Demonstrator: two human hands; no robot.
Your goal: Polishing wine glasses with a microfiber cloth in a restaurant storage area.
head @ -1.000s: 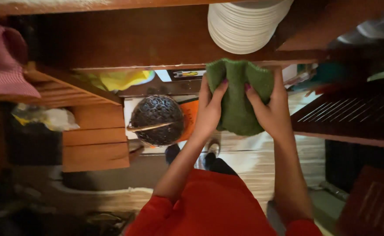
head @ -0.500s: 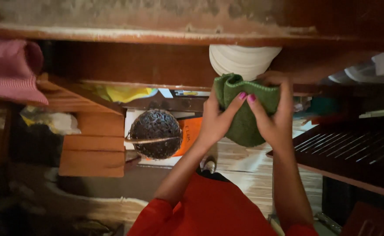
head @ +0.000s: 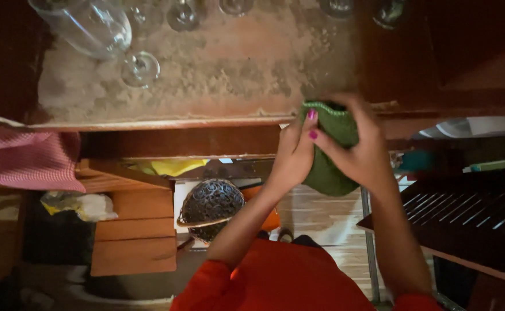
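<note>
Both my hands hold a green knitted cloth (head: pixel 328 167), bunched up at the front edge of a dusty wooden shelf (head: pixel 218 75). My left hand (head: pixel 292 155) grips its left side, fingers with pink nails curled over the top. My right hand (head: pixel 361 147) wraps its right side and covers part of it. The cloth's top reaches onto the shelf's edge. Red sleeves show at the bottom of the view.
Several upturned glasses stand on the shelf, a large one (head: pixel 88 26) at the far left. A pink checked cloth (head: pixel 28 158) hangs at left. Below are a dark metal wire basket (head: pixel 209 204), wooden drawers (head: pixel 134 236) and a slatted dark rack (head: pixel 471 216) at right.
My hands have lifted the green cloth from the lower level up to the shelf's edge. The view has tilted upward, so the glasses have come into sight and the stack of plates has gone.
</note>
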